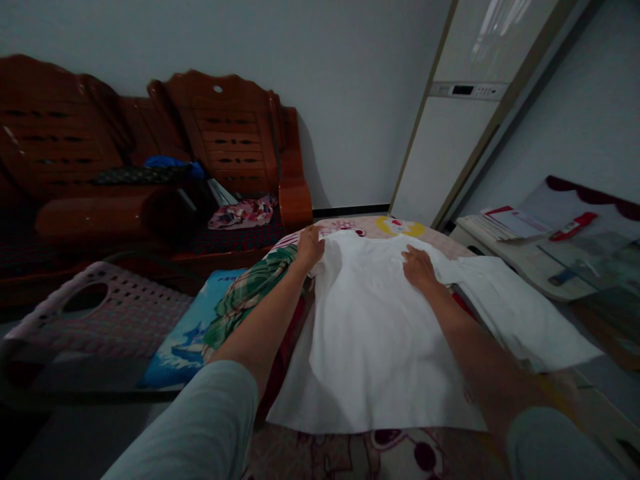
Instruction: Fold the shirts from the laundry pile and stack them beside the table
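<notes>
A white short-sleeved shirt (375, 340) lies spread out in front of me, its neckline away from me and its hem near me. At the shirt's far left shoulder, my left hand (310, 247) is closed on the fabric. My right hand (419, 268) rests on the upper right part, fingers a little apart and touching the cloth. Another folded white garment (525, 313) lies to the right, partly against the shirt's sleeve. Beside my left forearm is a green plaid cloth (255, 283).
Under the clothes is a pink patterned cover (350, 460). To the left are a blue printed package (185, 340) and a pink woven basket (125, 313). Wooden seats (225, 127) stand behind. On the right are a tall white air conditioner (425, 153) and a table (560, 283) with papers.
</notes>
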Demonstrator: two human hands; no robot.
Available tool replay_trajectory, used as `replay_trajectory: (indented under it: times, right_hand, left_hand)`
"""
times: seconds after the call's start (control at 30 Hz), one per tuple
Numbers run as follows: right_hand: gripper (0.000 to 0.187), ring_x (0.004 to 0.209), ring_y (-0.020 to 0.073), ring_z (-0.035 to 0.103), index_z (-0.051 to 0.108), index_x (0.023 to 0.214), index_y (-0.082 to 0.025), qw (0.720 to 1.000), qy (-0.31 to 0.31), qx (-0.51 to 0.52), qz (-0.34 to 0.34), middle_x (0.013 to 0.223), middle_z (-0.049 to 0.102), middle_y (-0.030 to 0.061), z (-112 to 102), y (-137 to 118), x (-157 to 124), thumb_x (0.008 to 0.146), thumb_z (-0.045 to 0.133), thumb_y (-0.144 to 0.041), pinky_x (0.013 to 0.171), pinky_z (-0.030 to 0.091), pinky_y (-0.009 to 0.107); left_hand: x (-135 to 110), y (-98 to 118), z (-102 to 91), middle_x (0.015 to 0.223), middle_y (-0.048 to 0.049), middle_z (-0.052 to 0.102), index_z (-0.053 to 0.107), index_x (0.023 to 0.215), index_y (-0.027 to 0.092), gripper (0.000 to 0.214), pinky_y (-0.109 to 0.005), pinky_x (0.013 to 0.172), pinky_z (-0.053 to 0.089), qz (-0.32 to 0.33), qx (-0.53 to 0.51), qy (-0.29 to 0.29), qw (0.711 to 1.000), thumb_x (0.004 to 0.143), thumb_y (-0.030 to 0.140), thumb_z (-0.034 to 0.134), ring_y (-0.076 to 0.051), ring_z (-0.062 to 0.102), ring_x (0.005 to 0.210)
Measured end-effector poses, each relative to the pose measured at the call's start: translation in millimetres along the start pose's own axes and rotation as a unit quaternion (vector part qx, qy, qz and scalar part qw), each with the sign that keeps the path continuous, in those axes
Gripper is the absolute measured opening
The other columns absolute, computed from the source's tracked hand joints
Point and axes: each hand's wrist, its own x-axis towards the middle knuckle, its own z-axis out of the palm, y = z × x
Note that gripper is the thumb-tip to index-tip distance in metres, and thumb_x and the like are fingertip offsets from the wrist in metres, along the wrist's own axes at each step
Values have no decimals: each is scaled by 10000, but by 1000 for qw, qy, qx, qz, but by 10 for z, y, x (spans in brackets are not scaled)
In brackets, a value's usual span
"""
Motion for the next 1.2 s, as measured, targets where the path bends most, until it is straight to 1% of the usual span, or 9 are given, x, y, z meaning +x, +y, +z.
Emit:
replay_trajectory:
  times: [0.17, 0.27, 0.4, 0.5, 0.7, 0.83, 1.0, 1.07, 1.2]
  right_hand:
    - [341, 1168, 257, 591, 701, 1112, -105, 998, -13, 57, -26, 1228, 663, 164, -1, -265, -855, 843, 493, -129, 1077, 396, 409]
    - [331, 1123, 248, 619, 698, 1113, -132, 996, 2, 88, -34, 1198, 681, 144, -8, -374, -1365, 848, 500, -143, 1028, 455, 398]
    - [363, 1159, 244, 603, 675, 1153, -90, 994, 26, 103, -32, 1235, 660, 163, 6, -404, -1912, 846, 489, -144, 1048, 450, 382]
    - [422, 1204, 247, 577, 666, 1166, -62, 995, 33, 89, -2, 1268, 637, 178, -26, -320, -2166, 808, 444, -70, 1074, 428, 388]
    - [431, 1198, 275, 582, 692, 1110, -28, 995, 29, 78, 64, 1229, 650, 211, -176, -371, -2353, 782, 413, -20, 1117, 370, 453]
    - [398, 1137, 247, 620, 702, 1123, -89, 985, 38, 167, -4, 1198, 678, 168, -203, -714, -2406, 811, 456, -72, 1069, 432, 419]
    - [314, 1097, 261, 645, 703, 1139, -151, 949, 59, 296, -92, 1156, 701, 150, -219, -1201, -2417, 876, 567, -256, 999, 493, 451]
    - [391, 1108, 275, 641, 677, 1191, -156, 933, 43, 342, -108, 1175, 691, 159, -256, -1436, -2393, 844, 648, -334, 985, 500, 461]
    - [830, 1224, 317, 567, 477, 1421, -150, 903, -12, 408, -133, 1345, 586, 188, -318, -2002, -2350, 710, 785, -445, 1030, 459, 491]
  left_hand:
    - [-544, 62, -250, 1127, -112, 694, 637, 1184, 131, 349, -332, 957, 464, 9, -35, -35, 999, 876, 184, 481, -215, 648, 1012]
    - [-994, 60, -363, 1035, -100, 727, 677, 1119, 137, 306, -295, 888, 479, -10, -23, -64, 998, 879, 199, 496, -214, 667, 977]
    - [-1606, 50, -371, 1054, -98, 731, 675, 1105, 153, 282, -266, 851, 478, -41, 6, -113, 993, 904, 201, 483, -210, 670, 995]
    - [-1939, 79, -332, 1101, -133, 711, 652, 1126, 125, 290, -276, 864, 479, -38, 38, -133, 990, 926, 190, 452, -227, 664, 1036]
    - [-2194, 139, -347, 1107, -179, 685, 596, 1165, 93, 330, -336, 844, 499, -60, 99, -153, 981, 896, 275, 543, -296, 663, 1042]
    - [-2254, 117, -404, 1111, -182, 684, 522, 1267, 72, 489, -345, 864, 490, -82, 44, -161, 983, 828, 251, 642, -297, 659, 1046]
    - [-2316, 37, -531, 937, -74, 699, 530, 1294, 130, 513, -310, 827, 487, -55, -113, -67, 990, 794, 170, 635, -215, 666, 891]
    - [-2318, 4, -561, 915, -54, 691, 556, 1268, 148, 510, -305, 786, 492, -54, -184, -38, 981, 766, 160, 644, -199, 654, 830]
    - [-2315, -3, -532, 886, -37, 675, 590, 1218, 142, 518, -268, 684, 488, -90, -346, -27, 934, 704, 141, 660, -169, 631, 764]
